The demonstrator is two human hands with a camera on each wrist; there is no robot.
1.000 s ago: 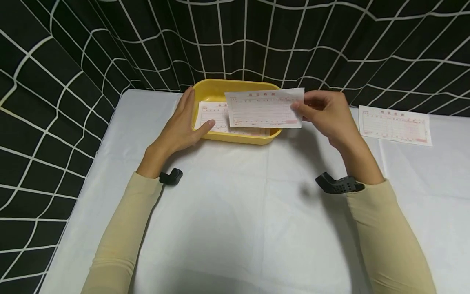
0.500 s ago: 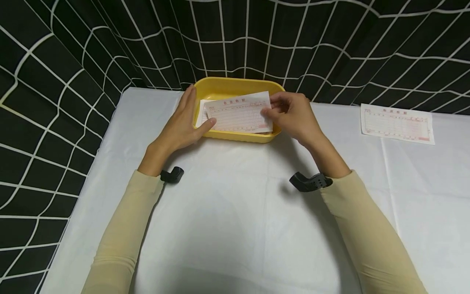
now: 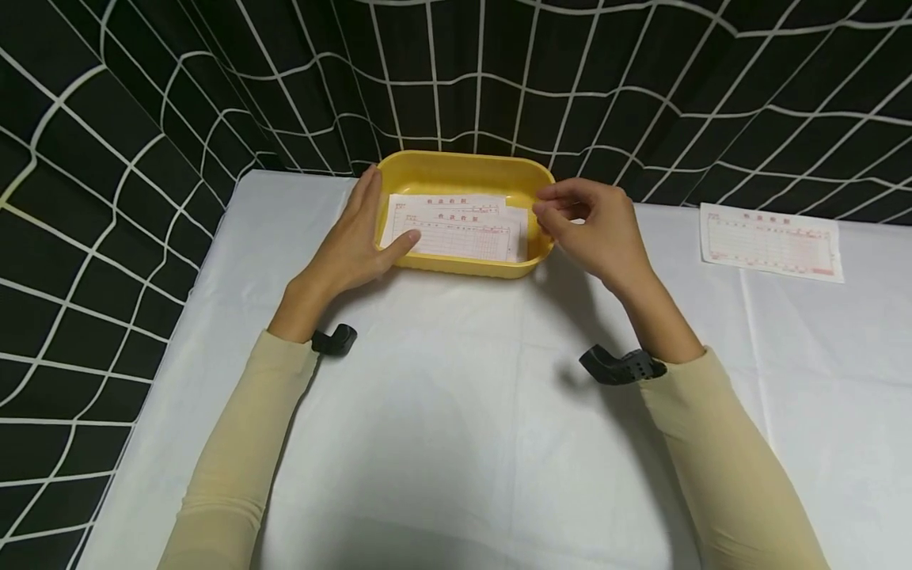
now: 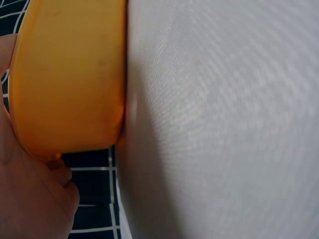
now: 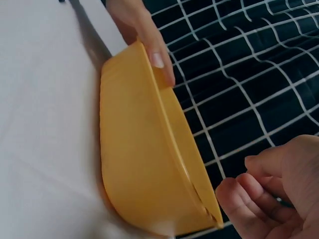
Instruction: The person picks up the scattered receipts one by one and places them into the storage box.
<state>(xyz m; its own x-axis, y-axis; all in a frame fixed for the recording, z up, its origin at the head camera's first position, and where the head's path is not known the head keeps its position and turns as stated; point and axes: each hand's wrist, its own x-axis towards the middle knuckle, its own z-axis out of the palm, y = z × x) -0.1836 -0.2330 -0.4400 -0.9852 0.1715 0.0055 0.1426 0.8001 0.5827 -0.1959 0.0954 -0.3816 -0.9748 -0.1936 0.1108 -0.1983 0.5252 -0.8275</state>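
Observation:
A yellow plastic basket (image 3: 456,267) stands on the white-covered table. Printed receipt slips with red headings (image 3: 452,239) lie inside it, overlapping each other. My left hand (image 3: 340,245) holds the basket's left end, its thumb over the front rim and its fingers along the outer side. In the left wrist view the fingers reach round the basket's end wall. My right hand (image 3: 598,229) hovers at the right end of the rim, fingers loosely bent, with nothing held. The right wrist view shows that hand's fingertips (image 5: 232,189) apart from the basket's edge.
One more receipt slip (image 3: 771,243) lies on the table at the right. Black cloth with a white grid (image 3: 470,87) hangs behind the table and along its left side. The white tablecloth (image 3: 442,412) stretches toward the person.
My right hand has brought a receipt slip leftward into the basket, let it go onto the others, and drawn back slightly to the right. The left hand stays at the basket's left end.

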